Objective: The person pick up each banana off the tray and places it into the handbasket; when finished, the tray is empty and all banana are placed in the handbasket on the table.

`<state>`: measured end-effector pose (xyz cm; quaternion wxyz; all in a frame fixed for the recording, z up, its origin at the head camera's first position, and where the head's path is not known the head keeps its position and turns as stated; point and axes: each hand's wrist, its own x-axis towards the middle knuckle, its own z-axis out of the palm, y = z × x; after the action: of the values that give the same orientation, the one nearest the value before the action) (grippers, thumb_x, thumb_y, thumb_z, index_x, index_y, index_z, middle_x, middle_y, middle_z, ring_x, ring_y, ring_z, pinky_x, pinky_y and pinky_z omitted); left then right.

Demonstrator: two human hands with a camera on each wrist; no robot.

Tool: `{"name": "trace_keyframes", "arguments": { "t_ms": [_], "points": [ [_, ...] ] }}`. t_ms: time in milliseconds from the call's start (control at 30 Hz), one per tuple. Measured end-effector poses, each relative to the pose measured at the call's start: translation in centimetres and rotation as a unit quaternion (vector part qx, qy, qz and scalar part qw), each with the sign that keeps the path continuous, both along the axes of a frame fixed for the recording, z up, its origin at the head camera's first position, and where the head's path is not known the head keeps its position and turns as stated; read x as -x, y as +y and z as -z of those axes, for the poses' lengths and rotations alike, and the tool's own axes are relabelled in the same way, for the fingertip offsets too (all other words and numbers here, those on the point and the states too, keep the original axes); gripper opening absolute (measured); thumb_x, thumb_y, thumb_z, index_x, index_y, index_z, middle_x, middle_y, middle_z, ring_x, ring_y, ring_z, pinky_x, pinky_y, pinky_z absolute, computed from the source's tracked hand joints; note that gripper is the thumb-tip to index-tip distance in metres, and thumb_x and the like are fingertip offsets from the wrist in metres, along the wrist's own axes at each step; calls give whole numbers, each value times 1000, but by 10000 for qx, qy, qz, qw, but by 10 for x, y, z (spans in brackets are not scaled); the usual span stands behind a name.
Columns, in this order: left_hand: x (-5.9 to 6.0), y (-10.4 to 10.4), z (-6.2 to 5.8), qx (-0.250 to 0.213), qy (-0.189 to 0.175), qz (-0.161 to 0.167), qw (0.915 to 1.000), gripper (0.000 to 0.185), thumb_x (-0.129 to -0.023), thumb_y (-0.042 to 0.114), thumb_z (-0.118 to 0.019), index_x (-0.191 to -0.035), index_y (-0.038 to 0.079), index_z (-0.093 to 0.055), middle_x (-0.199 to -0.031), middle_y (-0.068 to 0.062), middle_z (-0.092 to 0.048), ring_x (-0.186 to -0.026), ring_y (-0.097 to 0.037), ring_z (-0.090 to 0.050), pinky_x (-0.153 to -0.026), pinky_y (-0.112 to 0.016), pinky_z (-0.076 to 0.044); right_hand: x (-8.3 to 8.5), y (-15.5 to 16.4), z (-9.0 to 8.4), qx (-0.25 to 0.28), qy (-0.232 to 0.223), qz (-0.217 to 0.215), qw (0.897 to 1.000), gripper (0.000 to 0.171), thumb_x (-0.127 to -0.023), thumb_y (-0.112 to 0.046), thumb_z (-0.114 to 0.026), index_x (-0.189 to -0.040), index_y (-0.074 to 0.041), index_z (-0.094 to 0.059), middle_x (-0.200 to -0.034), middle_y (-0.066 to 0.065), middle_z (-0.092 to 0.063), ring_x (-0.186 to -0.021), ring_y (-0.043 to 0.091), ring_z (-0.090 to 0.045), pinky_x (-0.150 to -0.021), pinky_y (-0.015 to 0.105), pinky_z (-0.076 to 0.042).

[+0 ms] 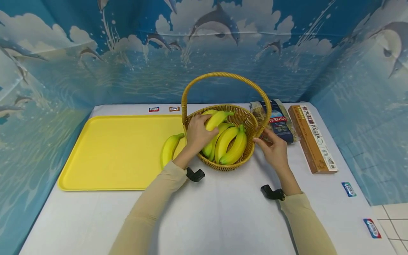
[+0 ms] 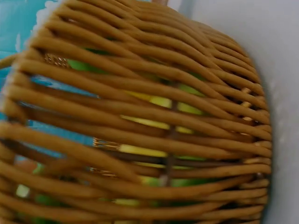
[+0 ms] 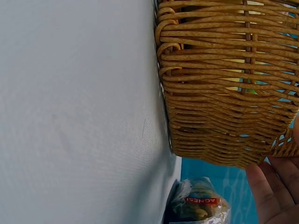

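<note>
A woven basket [image 1: 227,168] with a tall arched handle holds several yellow-green bananas [image 1: 235,148]. My left hand [image 1: 198,132] reaches over its left side and grips a banana [image 1: 220,118] at the top of the pile. My right hand [image 1: 276,150] pinches the basket's right rim, thumb on the near side. In the right wrist view, its fingers [image 3: 268,189] touch the weave. The basket wall [image 2: 140,109] fills most of the left wrist view and hides the left hand's fingers. Another banana [image 1: 169,150] lies on the yellow tray's [image 1: 121,152] right end, with one more partly hidden beside it.
Behind the right hand lies a bag of pasta [image 1: 280,122], beside a long brown pasta box [image 1: 312,140]. Small wrapped packets [image 1: 349,189] lie at the right edge, and two more [image 1: 154,109] sit at the back. A dolphin-print curtain [image 1: 204,53] encloses the table.
</note>
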<state>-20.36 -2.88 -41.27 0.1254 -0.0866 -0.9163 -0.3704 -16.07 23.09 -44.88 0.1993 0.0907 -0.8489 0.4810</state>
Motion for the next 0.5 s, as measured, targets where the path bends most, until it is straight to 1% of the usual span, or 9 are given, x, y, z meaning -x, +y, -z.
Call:
{"name": "trace_keyframes", "arguments": {
  "t_ms": [67,133,200,300,367,500],
  "points": [
    [1,0,4,79,-8,-85,9999,49,-80,30,-71,-126,10,-66,-120,-13,-64,-109,-31,-57,-89,-47,-49,0,-1,0,5,-6,9,10000,44,-88,-12,-72,-129,-3,-63,-121,19,-68,-107,5,-64,-77,3,-47],
    [2,1,7,141,15,-147,9998,49,-80,29,-72,-124,9,-67,-120,-12,-65,-110,-31,-57,-91,-46,-49,0,-1,0,22,-2,11,10000,43,-88,-11,-72,-129,-3,-63,-120,19,-68,-107,10,-65,-77,3,-47],
    [2,1,9,172,61,-168,9997,48,-80,28,-72,-123,9,-67,-119,-12,-65,-108,-30,-57,-91,-46,-49,0,-1,0,33,32,2,10000,43,-87,-10,-72,-129,-3,-63,-119,19,-68,-106,6,-64,-77,3,-47],
    [2,1,10,196,90,-154,9996,47,-81,28,-73,-123,8,-67,-117,-13,-64,-106,-30,-56,-91,-46,-48,0,-2,0,87,66,-34,9999,43,-87,-9,-72,-129,-4,-64,-118,19,-69,-103,-7,-60,-77,4,-48],
    [1,1,10,272,98,-140,9995,47,-81,28,-74,-123,6,-68,-116,-14,-63,-105,-30,-55,-92,-46,-47,0,-2,0,118,70,-64,9999,44,-87,-7,-72,-129,-3,-63,-118,20,-68,-102,-13,-57,-77,4,-47],
    [0,2,11,626,197,-110,9978,44,-82,29,-75,-119,5,-70,-112,-14,-62,-104,-29,-55,-92,-45,-46,-3,-5,-6,164,70,-82,9998,42,-87,-2,-71,-128,2,-62,-118,25,-67,-101,-16,-54,-77,3,-46]
  ]
}}
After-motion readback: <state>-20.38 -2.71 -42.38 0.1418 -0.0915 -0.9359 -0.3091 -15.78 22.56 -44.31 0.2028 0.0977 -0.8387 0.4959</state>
